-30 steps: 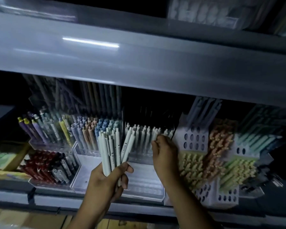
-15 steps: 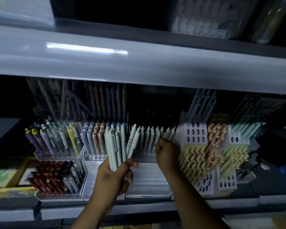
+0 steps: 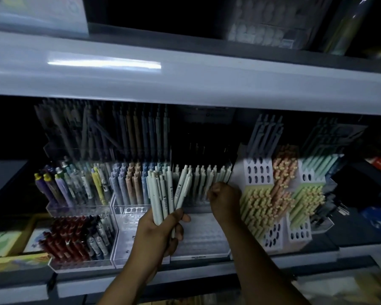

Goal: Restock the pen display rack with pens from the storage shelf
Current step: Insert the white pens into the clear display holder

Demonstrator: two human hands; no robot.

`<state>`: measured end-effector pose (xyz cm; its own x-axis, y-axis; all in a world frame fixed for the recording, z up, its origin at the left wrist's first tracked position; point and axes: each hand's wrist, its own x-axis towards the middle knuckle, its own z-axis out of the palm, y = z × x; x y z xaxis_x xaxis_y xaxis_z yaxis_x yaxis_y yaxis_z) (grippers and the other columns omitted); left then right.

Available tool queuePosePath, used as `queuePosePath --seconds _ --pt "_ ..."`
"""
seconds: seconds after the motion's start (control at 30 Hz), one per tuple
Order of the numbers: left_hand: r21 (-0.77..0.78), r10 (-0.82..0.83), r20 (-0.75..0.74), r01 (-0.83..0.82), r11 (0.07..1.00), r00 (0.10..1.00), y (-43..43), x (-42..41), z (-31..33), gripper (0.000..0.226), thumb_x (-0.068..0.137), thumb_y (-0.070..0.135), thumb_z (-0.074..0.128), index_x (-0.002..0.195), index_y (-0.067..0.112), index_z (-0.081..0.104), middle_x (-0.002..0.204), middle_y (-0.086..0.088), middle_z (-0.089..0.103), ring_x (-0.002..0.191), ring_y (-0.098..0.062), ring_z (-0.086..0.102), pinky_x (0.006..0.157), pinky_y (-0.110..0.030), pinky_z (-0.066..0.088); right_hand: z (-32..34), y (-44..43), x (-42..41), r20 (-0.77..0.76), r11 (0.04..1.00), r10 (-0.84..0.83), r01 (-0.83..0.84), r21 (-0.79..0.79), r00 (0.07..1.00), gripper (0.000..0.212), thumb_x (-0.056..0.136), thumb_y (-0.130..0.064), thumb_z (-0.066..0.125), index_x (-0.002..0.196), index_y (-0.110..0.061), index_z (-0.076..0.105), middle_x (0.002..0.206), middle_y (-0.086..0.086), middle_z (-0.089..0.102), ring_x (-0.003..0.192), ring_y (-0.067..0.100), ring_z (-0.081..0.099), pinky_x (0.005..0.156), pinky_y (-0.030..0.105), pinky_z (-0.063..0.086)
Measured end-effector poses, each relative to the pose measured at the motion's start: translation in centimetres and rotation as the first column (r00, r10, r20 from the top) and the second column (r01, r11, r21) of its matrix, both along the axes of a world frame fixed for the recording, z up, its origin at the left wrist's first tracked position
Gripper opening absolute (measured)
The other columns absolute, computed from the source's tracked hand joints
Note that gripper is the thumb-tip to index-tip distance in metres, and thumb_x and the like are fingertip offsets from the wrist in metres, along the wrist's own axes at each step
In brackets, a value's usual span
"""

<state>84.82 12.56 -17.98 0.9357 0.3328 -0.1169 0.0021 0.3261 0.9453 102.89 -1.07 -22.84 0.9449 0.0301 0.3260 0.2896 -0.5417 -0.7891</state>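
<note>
Pale pens (image 3: 163, 195) are clasped within the curled fingers of the left hand (image 3: 157, 235); the right hand (image 3: 224, 199) is curled at the rack (image 3: 200, 241), hold unclear.

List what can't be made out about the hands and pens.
Head view only.
1. Whether the right hand pinches a pen in the rack: its own knuckles hide the fingertips.
2. Print on the bundle in the left hand: too small, blurred.
3. Back pens: lost in shadow under the shelf.
</note>
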Motion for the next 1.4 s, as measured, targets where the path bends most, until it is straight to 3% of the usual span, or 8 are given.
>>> queuePosePath --seconds 0.17,0.3,0.47,0.83,1.07,1.17,1.3,1.4 --pt "-0.025 -0.019 0.019 0.019 0.999 1.0 0.4 0.2 0.0 0.03 0.101 0.018 0.058 0.101 -0.01 0.067 0.063 -0.023 0.057 0.037 -0.02 0.03 0.042 -0.026 0.025 2.7 0.3 -4.8 0.009 0.995 0.038 -0.039 0.097 0.999 0.016 0.093 -0.008 0.065 0.085 -0.022 0.066 0.079 -0.005 0.067 0.075 0.008 0.065 0.067 0.022 0.05" --pt "-0.058 -0.007 0.06 0.011 0.998 0.998 0.2 0.4 0.3 0.021 0.101 0.013 0.058 0.106 -0.006 0.066 0.077 -0.024 0.069 0.043 -0.022 0.042 0.037 -0.025 0.033 6.4 1.1 -8.4 -0.101 0.877 0.344 -0.282 0.389 0.933 0.014 0.1 -0.015 0.063 0.09 -0.01 0.072 0.077 0.006 0.072 0.072 0.024 0.071 0.068 0.039 0.058" --pt "-0.058 -0.018 0.049 0.021 0.998 0.999 -0.2 0.5 0.2 0.026 0.103 0.009 0.056 0.109 -0.015 0.064 0.063 -0.011 0.065 0.037 -0.016 0.043 0.037 -0.022 0.032 7.1 1.2 -9.6 -0.134 0.831 0.451 -0.36 0.424 0.883 0.014 0.097 -0.015 0.068 0.096 -0.002 0.073 0.08 0.014 0.072 0.071 0.018 0.07 0.066 0.034 0.059" --pt "-0.051 0.047 -0.034 -0.049 0.998 0.998 0.5 0.6 -1.1 0.022 0.1 0.012 0.062 0.1 -0.01 0.06 0.066 -0.023 0.053 0.04 -0.022 0.035 0.039 -0.025 0.03 7.1 -0.9 -7.3 -0.016 0.783 0.183 -0.137 0.606 0.983 0.008 0.098 -0.008 0.064 0.093 -0.007 0.071 0.071 0.017 0.068 0.066 0.031 0.067 0.065 0.043 0.06" --pt "-0.078 0.02 -0.001 -0.02 0.997 1.0 1.0 0.3 -1.1 0.028 0.097 0.018 0.064 0.095 -0.01 0.063 0.07 -0.025 0.056 0.039 -0.021 0.035 0.043 -0.026 0.028 3.3 -1.9 -3.0 0.112 0.97 0.049 -0.074 0.231 0.993 0.016 0.102 -0.039 0.055 0.092 -0.028 0.059 0.084 0.003 0.064 0.081 0.03 0.066 0.082 0.051 0.057" --pt "-0.061 0.018 0.002 -0.018 0.998 1.0 1.0 0.2 -1.0 0.028 0.1 0.015 0.061 0.103 -0.013 0.063 0.074 -0.023 0.064 0.038 -0.017 0.038 0.039 -0.024 0.03 2.8 -1.5 -1.8 0.143 0.997 0.058 -0.066 0.05 0.988 0.025 0.101 -0.03 0.049 0.076 -0.029 0.045 0.075 0.004 0.052 0.073 0.028 0.056 0.087 0.027 0.037" --pt "-0.062 0.01 0.004 -0.01 0.998 1.0 1.0 -0.1 -0.5 0.028 0.102 0.012 0.058 0.109 -0.015 0.061 0.069 -0.014 0.068 0.036 -0.014 0.041 0.038 -0.023 0.029 2.7 -1.3 -0.5 0.151 0.991 0.13 -0.122 -0.063 0.98 0.038 0.097 -0.002 0.054 0.065 -0.004 0.033 0.061 0.007 0.027 0.057 0.018 0.03 0.075 0.025 0.027" --pt "-0.072 0.011 0.009 -0.01 0.997 1.0 0.9 -0.3 -0.2 0.031 0.102 0.013 0.058 0.111 -0.017 0.06 0.065 -0.009 0.067 0.036 -0.013 0.041 0.037 -0.022 0.029 2.8 -1.0 0.3 0.234 0.977 0.171 -0.135 -0.163 0.957 0.047 0.095 0.002 0.052 0.063 -0.016 0.022 0.059 -0.003 0.014 0.053 0.017 0.024 0.082 0.031 0.021"
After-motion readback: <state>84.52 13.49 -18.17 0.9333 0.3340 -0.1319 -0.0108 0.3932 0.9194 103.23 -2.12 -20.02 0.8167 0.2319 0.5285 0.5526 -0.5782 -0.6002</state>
